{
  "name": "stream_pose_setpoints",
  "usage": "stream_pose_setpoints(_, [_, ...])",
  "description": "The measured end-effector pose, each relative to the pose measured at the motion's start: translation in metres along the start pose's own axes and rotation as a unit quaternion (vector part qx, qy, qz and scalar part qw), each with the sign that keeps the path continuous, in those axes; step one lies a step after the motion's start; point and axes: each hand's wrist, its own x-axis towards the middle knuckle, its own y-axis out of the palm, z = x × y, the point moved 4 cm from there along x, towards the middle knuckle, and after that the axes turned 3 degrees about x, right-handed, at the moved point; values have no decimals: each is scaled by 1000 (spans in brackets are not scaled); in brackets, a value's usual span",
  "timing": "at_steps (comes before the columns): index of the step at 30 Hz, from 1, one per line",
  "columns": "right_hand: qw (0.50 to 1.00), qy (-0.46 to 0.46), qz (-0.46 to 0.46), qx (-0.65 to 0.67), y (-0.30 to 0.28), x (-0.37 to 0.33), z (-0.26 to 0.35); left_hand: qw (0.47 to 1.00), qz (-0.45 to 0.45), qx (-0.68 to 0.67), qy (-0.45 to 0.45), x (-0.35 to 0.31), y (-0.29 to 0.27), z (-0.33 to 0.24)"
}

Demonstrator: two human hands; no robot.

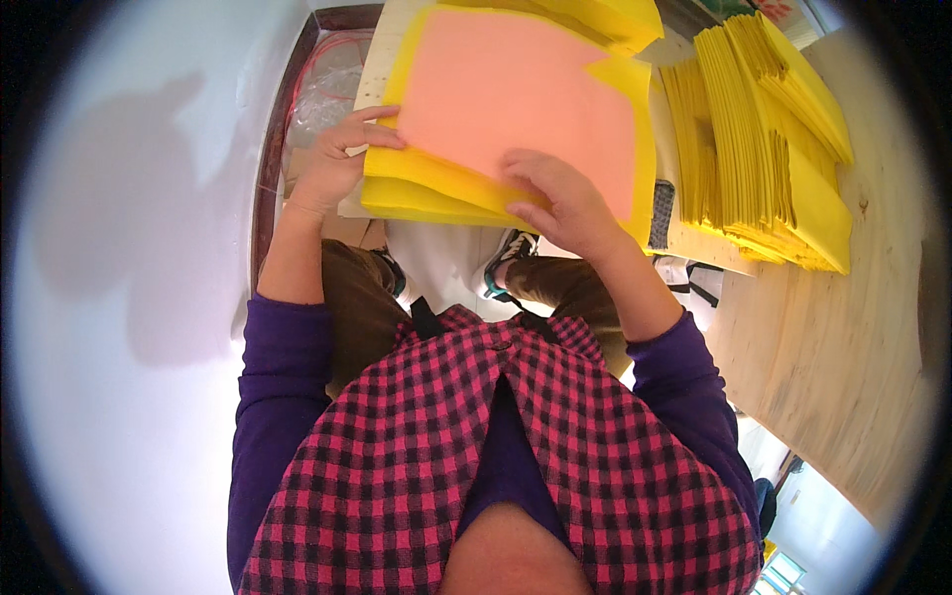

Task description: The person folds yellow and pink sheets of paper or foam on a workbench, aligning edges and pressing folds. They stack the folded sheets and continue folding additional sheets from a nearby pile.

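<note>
A pink sheet with a notched upper right corner lies on a larger yellow sheet, whose border shows around it. Beneath are more yellow sheets, their near edges slightly fanned apart. At the left edge of the stack is my left hand, its fingers stretched and spread, the tips touching the yellow border. My right hand is at the near edge. Its curved fingers rest over the pink sheet and its thumb stands apart, lower, by the yellow edge. Both hands look free of any grip.
Thick bundles of folded yellow paper stand on the wooden table to the right. Another yellow pile lies at the far side. Clear plastic sits at the left by a white wall. A dark textured object is right of the stack.
</note>
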Motion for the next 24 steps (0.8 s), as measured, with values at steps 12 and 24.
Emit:
stream_pose_setpoints(12, [982, 116, -17, -149, -30, -54, 1, 997, -57, 17, -56, 0, 3, -9])
stream_pose_setpoints(24, [978, 94, -107, -153, -3, -35, 28, 994, -81, 73, 19, 13, 6, -33])
